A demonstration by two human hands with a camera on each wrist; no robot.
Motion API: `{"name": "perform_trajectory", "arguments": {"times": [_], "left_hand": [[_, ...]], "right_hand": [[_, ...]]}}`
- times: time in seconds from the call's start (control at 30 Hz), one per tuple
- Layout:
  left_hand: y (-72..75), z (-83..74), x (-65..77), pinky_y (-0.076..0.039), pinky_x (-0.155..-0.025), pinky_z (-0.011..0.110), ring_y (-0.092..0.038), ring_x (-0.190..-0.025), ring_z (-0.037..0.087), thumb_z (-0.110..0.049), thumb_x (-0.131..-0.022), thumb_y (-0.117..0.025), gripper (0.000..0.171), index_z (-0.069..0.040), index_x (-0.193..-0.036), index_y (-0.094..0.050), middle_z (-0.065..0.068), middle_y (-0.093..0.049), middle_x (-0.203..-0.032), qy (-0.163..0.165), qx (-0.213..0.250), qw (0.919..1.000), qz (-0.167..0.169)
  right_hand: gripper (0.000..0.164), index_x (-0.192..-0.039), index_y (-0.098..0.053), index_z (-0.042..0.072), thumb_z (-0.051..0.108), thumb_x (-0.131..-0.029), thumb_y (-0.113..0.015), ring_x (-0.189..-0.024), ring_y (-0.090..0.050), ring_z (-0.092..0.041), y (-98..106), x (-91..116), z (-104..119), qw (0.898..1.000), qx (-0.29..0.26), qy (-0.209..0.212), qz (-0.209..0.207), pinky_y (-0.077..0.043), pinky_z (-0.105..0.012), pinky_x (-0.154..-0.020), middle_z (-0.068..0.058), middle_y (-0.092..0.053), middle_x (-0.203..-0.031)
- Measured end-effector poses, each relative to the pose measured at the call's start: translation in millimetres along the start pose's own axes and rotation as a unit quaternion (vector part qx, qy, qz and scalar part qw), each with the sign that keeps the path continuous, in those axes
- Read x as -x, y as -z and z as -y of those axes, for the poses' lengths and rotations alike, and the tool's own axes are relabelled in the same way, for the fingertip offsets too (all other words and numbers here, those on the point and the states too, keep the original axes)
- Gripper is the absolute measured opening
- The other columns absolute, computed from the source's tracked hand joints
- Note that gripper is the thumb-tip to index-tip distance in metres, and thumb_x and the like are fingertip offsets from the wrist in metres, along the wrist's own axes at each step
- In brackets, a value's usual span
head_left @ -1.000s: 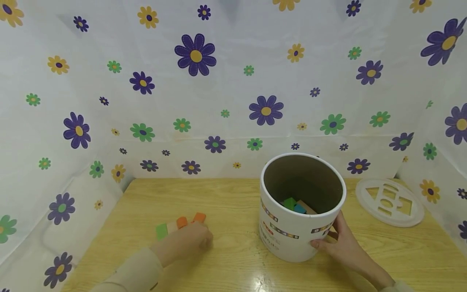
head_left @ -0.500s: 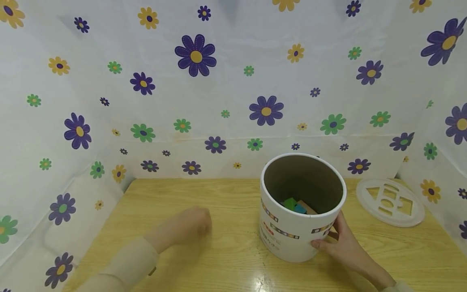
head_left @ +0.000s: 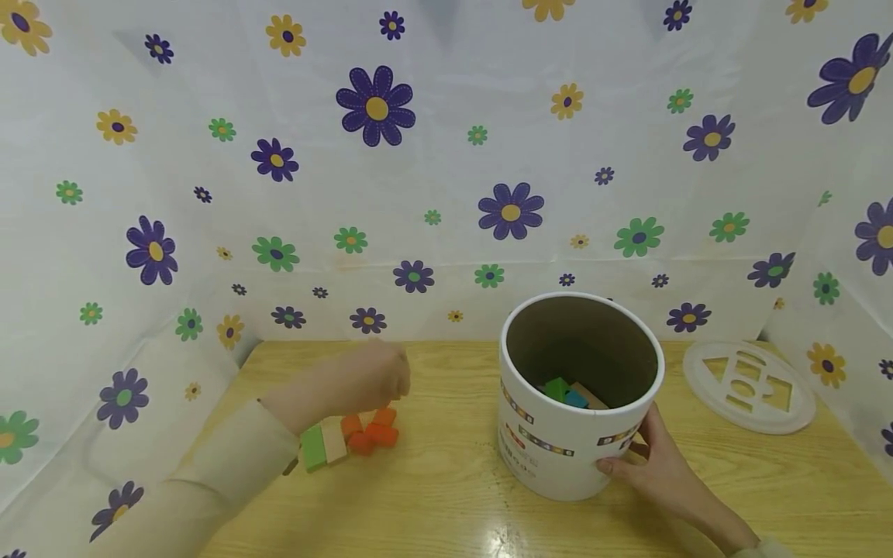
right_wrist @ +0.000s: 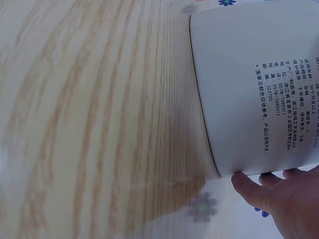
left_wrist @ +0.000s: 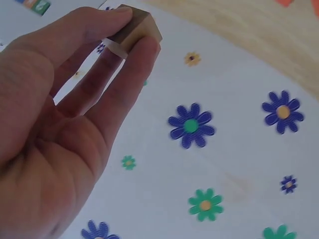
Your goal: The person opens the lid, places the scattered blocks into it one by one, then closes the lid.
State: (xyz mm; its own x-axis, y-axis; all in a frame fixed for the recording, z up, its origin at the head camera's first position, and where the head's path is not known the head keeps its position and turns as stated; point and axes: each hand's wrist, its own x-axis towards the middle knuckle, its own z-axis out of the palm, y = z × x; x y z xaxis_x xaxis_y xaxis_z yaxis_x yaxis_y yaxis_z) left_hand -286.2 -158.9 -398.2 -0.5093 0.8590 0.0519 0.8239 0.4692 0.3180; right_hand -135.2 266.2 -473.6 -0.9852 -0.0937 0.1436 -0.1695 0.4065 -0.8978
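My left hand is raised over the far side of a small group of wooden blocks. In the left wrist view its thumb and fingers pinch a plain wooden block; in the head view that block is hidden behind the hand. Below lie a green block, a plain block and several orange blocks. My right hand holds the right side of a white round bucket, its thumb on the front wall. Inside the bucket are several blocks, among them a green block and a blue block.
A white round lid with shaped cut-outs lies at the right, behind the right hand. The wooden table is bordered at the back and sides by a white flowered sheet.
My left hand lifts off the block group and moves toward the back of the table, uncovering the green, plain and orange blocks. The right hand and bucket stay in place.
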Motion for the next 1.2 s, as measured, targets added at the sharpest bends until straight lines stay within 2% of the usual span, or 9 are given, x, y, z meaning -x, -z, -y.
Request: {"name": "perform_trajectory", "arguments": {"times": [0.03,0.1,0.2,0.3,0.4,0.5,0.7,1.07,1.2], "left_hand": [[7.8,-2.8,-3.9,-0.055,-0.063,0.014,-0.061,-0.077,0.002,0.012,-0.082,-0.064,0.031,-0.017,-0.084,-0.076,-0.007,-0.067,-0.087,0.005,0.012,0.9999,0.007],[44.5,-46.4,-11.6,-0.060,-0.070,0.021,-0.067,-0.084,0.011,0.010,-0.081,-0.075,0.028,-0.017,-0.086,-0.080,-0.001,-0.072,-0.092,0.064,-0.047,0.9962,0.034],[78.6,-86.9,-18.0,-0.062,-0.074,0.023,-0.071,-0.089,0.017,0.008,-0.084,-0.075,0.023,-0.012,-0.093,-0.081,0.004,-0.074,-0.099,0.096,-0.052,0.9928,0.049],[99.4,-109.5,-24.2,-0.062,-0.077,0.024,-0.072,-0.092,0.020,0.007,-0.086,-0.074,0.019,-0.008,-0.095,-0.081,0.007,-0.075,-0.101,0.085,-0.071,0.9927,0.048],[111.9,-120.2,-31.6,-0.062,-0.081,0.025,-0.072,-0.095,0.021,0.007,-0.086,-0.073,0.018,-0.006,-0.096,-0.081,0.008,-0.075,-0.102,0.054,-0.094,0.9936,0.033],[121.1,-128.8,-40.3,-0.062,-0.084,0.026,-0.072,-0.098,0.022,0.007,-0.087,-0.073,0.019,-0.005,-0.097,-0.081,0.008,-0.076,-0.104,0.035,-0.098,0.9944,0.019],[130.3,-142.0,-61.9,-0.062,-0.086,0.027,-0.071,-0.100,0.022,0.006,-0.090,-0.070,0.020,-0.006,-0.100,-0.081,0.008,-0.076,-0.106,0.032,-0.091,0.9952,0.017],[130.2,-162.0,-95.0,-0.060,-0.089,0.024,-0.069,-0.103,0.020,0.002,-0.094,-0.069,0.020,-0.008,-0.106,-0.080,0.007,-0.074,-0.111,-0.018,-0.095,0.9950,0.024],[127.1,-170.7,-106.7,-0.059,-0.093,0.023,-0.068,-0.108,0.019,0.000,-0.095,-0.068,0.020,-0.009,-0.109,-0.079,0.007,-0.072,-0.118,-0.023,-0.093,0.9951,0.025]], "right_hand": [[0.099,-0.159,-0.019,0.016,0.011,-0.083,-0.083,-0.117,-0.043,0.011,0.0,0.0,-0.1,1.000,0.000,0.001,-0.001,-0.052,-0.041,-0.093,-0.013,-0.045,-0.147],[0.099,-0.159,-0.019,0.016,0.011,-0.083,-0.083,-0.116,-0.043,0.011,-0.1,-0.1,-0.7,1.000,0.001,0.001,-0.002,-0.052,-0.041,-0.092,-0.012,-0.045,-0.147],[0.099,-0.159,-0.019,0.017,0.011,-0.083,-0.083,-0.117,-0.043,0.011,0.0,-0.3,-1.1,1.000,0.003,0.001,-0.002,-0.052,-0.038,-0.092,-0.011,-0.045,-0.147],[0.100,-0.159,-0.019,0.018,0.010,-0.083,-0.083,-0.117,-0.044,0.011,0.3,0.2,-1.1,1.000,0.003,0.006,-0.003,-0.053,-0.032,-0.090,-0.011,-0.045,-0.146],[0.099,-0.159,-0.019,0.017,0.010,-0.083,-0.082,-0.118,-0.045,0.010,0.1,0.4,-1.5,1.000,0.000,0.011,0.000,-0.054,-0.027,-0.089,-0.013,-0.045,-0.146],[0.098,-0.159,-0.019,0.016,0.011,-0.085,-0.081,-0.118,-0.045,0.010,-0.2,0.2,-2.2,1.000,-0.002,0.013,0.007,-0.054,-0.025,-0.090,-0.015,-0.045,-0.147],[0.097,-0.160,-0.018,0.016,0.012,-0.086,-0.080,-0.119,-0.044,0.010,0.6,0.8,-2.1,1.000,0.001,0.010,0.012,-0.054,-0.026,-0.090,-0.017,-0.044,-0.148],[0.097,-0.160,-0.018,0.016,0.011,-0.085,-0.081,-0.119,-0.045,0.010,1.3,0.8,-1.8,1.000,0.001,0.007,0.014,-0.053,-0.028,-0.091,-0.018,-0.045,-0.148],[0.096,-0.160,-0.019,0.016,0.012,-0.086,-0.080,-0.118,-0.045,0.010,1.6,0.7,-1.9,1.000,0.004,0.007,0.013,-0.053,-0.028,-0.091,-0.018,-0.045,-0.148]]}}
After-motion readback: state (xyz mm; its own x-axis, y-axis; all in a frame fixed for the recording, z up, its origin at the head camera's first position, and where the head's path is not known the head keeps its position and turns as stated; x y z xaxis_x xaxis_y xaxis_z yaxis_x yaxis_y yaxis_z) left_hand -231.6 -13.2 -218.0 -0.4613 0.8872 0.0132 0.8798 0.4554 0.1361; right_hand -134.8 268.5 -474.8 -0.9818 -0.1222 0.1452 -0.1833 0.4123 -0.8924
